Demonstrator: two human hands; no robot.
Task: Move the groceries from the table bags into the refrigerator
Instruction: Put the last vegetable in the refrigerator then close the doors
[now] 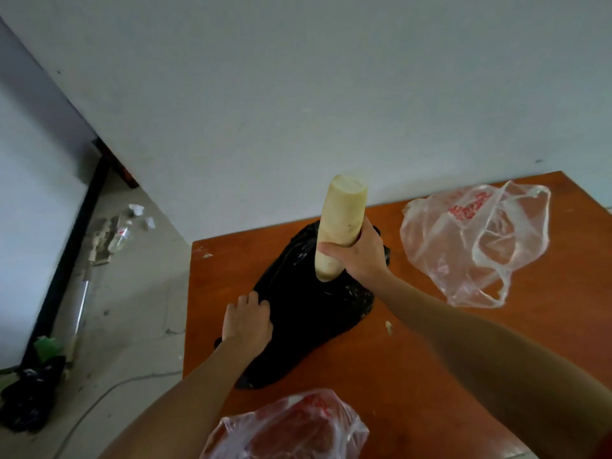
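The right hand (359,256) had its fingers wrapped tight round the lower part of a pale radish (341,223), held upright, clear above the black bag (308,313). The left hand (246,321), fingers spread flat and gripping nothing, pressed the bag against the table (430,359), apparently to steady it

Near clear bag (284,429) cut off by bottom edge, contents unclear.

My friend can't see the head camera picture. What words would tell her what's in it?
A person's right hand holds a long pale radish upright above a black bag on an orange table, while the left hand presses the bag down. Two clear plastic bags lie nearby.
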